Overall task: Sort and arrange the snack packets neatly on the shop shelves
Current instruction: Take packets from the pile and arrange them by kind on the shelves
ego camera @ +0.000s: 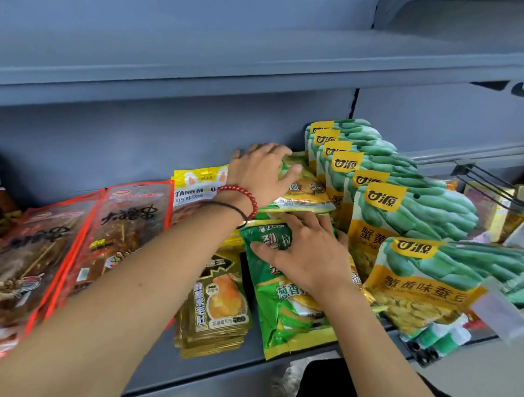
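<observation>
My left hand (260, 172), with a red bead bracelet at the wrist, holds a light green and yellow snack packet (303, 192) at the back of the grey shelf (160, 365), thumb on its top face. My right hand (304, 248) lies flat, fingers spread, on a green packet (281, 308) that lies on a stack in the middle of the shelf. A leaning row of several green and yellow broad bean packets (403, 194) stands just right of both hands.
A stack of gold packets (215, 300) lies left of the green ones. Red-edged skewer snack packets (71, 242) cover the left of the shelf, with a yellow rabbit-ear packet (197, 184) behind. Another shelf (246, 75) hangs overhead. A clear price tag holder (501, 308) juts at the right.
</observation>
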